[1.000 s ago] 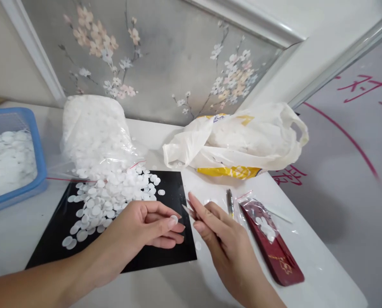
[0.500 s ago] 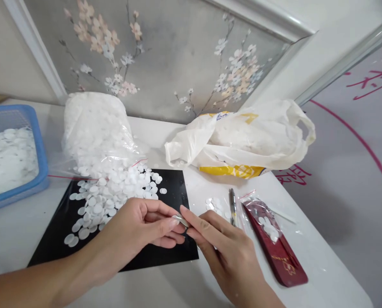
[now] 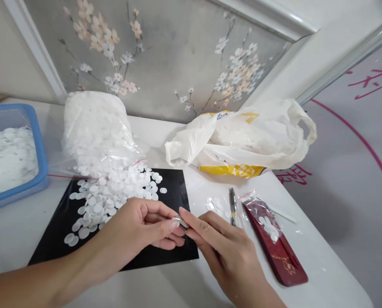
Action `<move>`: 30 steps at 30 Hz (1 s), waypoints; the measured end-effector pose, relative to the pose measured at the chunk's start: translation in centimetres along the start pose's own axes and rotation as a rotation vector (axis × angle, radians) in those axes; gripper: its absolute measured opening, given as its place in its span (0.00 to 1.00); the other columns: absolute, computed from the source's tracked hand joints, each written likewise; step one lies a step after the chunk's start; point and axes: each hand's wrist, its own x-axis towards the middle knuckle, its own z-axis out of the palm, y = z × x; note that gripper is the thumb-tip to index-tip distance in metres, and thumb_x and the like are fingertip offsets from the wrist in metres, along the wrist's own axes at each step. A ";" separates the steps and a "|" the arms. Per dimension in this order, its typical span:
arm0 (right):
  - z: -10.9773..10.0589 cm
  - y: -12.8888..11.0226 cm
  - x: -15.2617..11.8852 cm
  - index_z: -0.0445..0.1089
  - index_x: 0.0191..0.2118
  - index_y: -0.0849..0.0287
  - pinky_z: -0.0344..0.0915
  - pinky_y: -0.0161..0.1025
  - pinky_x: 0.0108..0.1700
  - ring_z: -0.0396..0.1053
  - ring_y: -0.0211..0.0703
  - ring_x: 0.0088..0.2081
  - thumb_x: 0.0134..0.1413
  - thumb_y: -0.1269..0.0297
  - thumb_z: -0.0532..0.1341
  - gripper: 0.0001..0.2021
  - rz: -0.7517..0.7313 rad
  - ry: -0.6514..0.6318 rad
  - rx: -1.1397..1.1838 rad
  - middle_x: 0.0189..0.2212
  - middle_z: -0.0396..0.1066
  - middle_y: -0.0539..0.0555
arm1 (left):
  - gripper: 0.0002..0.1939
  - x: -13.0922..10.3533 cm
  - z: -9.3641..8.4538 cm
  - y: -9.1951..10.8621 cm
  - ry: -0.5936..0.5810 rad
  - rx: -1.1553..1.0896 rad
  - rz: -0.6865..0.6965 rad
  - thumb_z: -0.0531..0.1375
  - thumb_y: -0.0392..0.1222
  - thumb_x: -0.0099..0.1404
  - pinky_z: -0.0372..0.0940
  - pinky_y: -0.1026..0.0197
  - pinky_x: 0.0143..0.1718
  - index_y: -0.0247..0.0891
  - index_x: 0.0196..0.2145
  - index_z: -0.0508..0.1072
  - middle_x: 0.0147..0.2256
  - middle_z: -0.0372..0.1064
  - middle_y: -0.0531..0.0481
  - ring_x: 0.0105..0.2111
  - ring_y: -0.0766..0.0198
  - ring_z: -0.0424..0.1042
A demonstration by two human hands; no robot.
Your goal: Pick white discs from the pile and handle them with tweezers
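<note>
My left hand (image 3: 152, 226) pinches one end of a small, thin whitish disc (image 3: 181, 221) between thumb and fingers. From the other side, my right hand (image 3: 224, 246) grips the same piece between thumb and forefinger, so the two hands nearly meet. It looks like the loose discs nearby, seen close to edge-on; whether it is one or a few together I cannot tell. Both hands are over the right part of a black sheet (image 3: 181, 192). Behind my left hand, a heap of round white discs (image 3: 110, 194) covers much of that sheet.
A clear zip bag (image 3: 96, 124) full of discs spills onto the sheet. At left stands a blue-rimmed tub (image 3: 39, 149) of discs. A white plastic bag (image 3: 251, 141) lies behind. To the right are a pen (image 3: 232, 205), several discs (image 3: 214, 204) and a dark red case (image 3: 283, 261) under a small bag.
Almost nothing differs. Both hands keep their hold on the small disc, with only a very slight shift of the fingers.
</note>
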 end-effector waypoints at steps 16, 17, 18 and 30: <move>0.0 -0.1 0.2 0.66 0.53 0.55 0.62 0.33 0.26 0.64 0.38 0.25 0.67 0.60 0.50 0.14 0.410 0.096 0.195 0.25 0.64 0.48 | 0.09 0.6 -0.1 -0.3 0.035 -0.025 0.005 0.68 0.43 0.57 0.74 0.64 0.39 0.37 0.35 0.78 0.30 0.81 0.50 0.34 0.60 0.80; 0.2 -0.5 0.2 0.65 0.51 0.56 0.61 0.32 0.25 0.62 0.37 0.23 0.65 0.58 0.53 0.13 0.440 0.080 0.291 0.23 0.61 0.46 | 0.09 0.6 0.0 -0.5 0.024 -0.022 0.012 0.69 0.43 0.56 0.74 0.64 0.39 0.37 0.34 0.77 0.30 0.81 0.50 0.34 0.61 0.80; 0.6 -0.9 0.3 0.63 0.50 0.56 0.59 0.32 0.24 0.59 0.36 0.22 0.62 0.57 0.57 0.14 0.464 0.052 0.378 0.22 0.57 0.44 | 0.10 0.6 0.1 -0.7 0.009 -0.009 0.015 0.69 0.43 0.56 0.74 0.64 0.39 0.37 0.33 0.77 0.30 0.80 0.50 0.34 0.61 0.80; -1.2 3.4 0.7 0.70 0.38 0.56 0.62 0.38 0.29 0.68 0.45 0.25 0.63 0.61 0.53 0.10 0.493 0.189 -0.265 0.23 0.70 0.51 | 0.08 0.2 0.7 -1.1 -0.042 0.005 -0.046 0.67 0.42 0.58 0.73 0.61 0.41 0.37 0.33 0.74 0.32 0.81 0.49 0.37 0.59 0.80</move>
